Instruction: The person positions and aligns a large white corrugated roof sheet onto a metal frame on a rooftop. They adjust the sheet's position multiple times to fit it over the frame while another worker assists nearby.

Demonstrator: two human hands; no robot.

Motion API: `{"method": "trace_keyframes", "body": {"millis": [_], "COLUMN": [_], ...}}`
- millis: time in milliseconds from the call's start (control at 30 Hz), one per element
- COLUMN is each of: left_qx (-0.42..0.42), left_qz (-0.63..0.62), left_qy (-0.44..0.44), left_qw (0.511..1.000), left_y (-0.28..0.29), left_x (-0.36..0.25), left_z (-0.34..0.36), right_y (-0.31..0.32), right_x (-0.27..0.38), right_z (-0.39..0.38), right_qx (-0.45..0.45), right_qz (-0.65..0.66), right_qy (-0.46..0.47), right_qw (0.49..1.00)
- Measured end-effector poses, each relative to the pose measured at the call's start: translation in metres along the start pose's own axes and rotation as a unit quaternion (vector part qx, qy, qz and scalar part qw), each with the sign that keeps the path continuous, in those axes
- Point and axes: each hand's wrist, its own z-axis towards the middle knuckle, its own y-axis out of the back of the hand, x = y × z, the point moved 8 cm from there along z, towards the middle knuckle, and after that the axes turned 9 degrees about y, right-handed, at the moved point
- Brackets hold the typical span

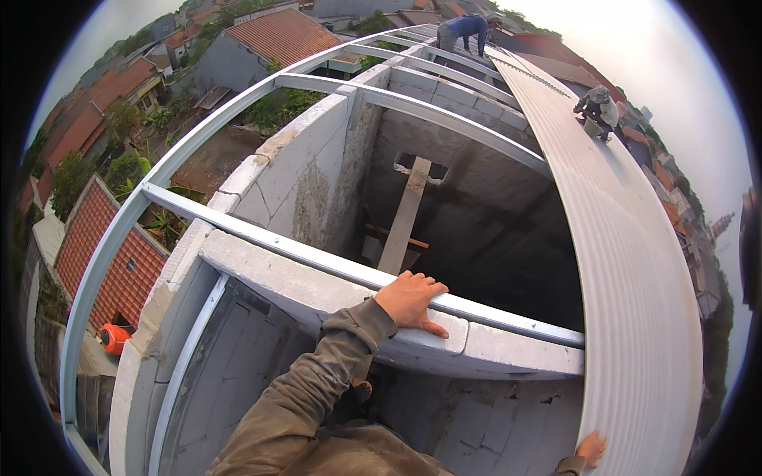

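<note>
My left hand (409,300) is braced on a galvanized steel purlin (476,310), its fingers hooked over the metal and its thumb down on the wall. That wall is of pale lightweight blocks (278,270), and the purlin lies along its top. At lower right, my right hand (591,448) lies with fingers stretched on the edge of a ribbed, off-white roofing sheet (627,317). The sheet runs from beside me up toward the far end. Both arms wear olive-brown sleeves. A foot (361,389) shows partly below my left forearm.
Deep dark rooms open between the block walls; a wooden plank (405,214) slants within one. Steel purlins (444,115) cross farther off, tied to a curved edge beam (103,270). One person (595,111) crouches on the sheeting, another (464,32) bends at the far end. An orange container (115,339) stands below.
</note>
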Motion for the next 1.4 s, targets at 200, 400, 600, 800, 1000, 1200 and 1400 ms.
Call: {"method": "trace_keyframes", "body": {"millis": [200,400,600,800,1000,1200,1400], "left_qx": [-0.024,-0.370,-0.551,-0.532,-0.354,-0.328,-0.377], "left_qz": [-0.017,-0.099,-0.059,0.314,0.317,0.321,0.213], "left_qy": [0.006,-0.079,0.191,0.466,0.659,0.679,0.646], "left_qw": [1.000,0.920,0.810,0.634,0.583,0.573,0.628], "left_y": [-0.001,0.050,0.109,0.143,0.134,0.137,0.142], "left_x": [0.004,0.012,0.089,0.182,0.222,0.229,0.255], "left_z": [-0.008,-0.060,-0.315,-0.581,-0.619,-0.619,-0.651], "right_y": [0.009,0.021,0.024,0.020,0.130,0.256,0.279], "right_x": [0.004,0.009,0.012,0.007,0.172,0.414,0.538], "right_z": [-0.015,-0.022,-0.027,-0.022,-0.116,-0.412,-0.645], "right_qx": [0.002,0.010,0.006,-0.029,-0.272,-0.157,0.002], "right_qz": [-0.002,0.015,0.026,0.097,0.268,0.417,0.360], "right_qy": [-0.006,0.009,0.016,0.024,0.279,0.682,0.869], "right_qw": [1.000,1.000,1.000,0.995,0.881,0.580,0.338]}}
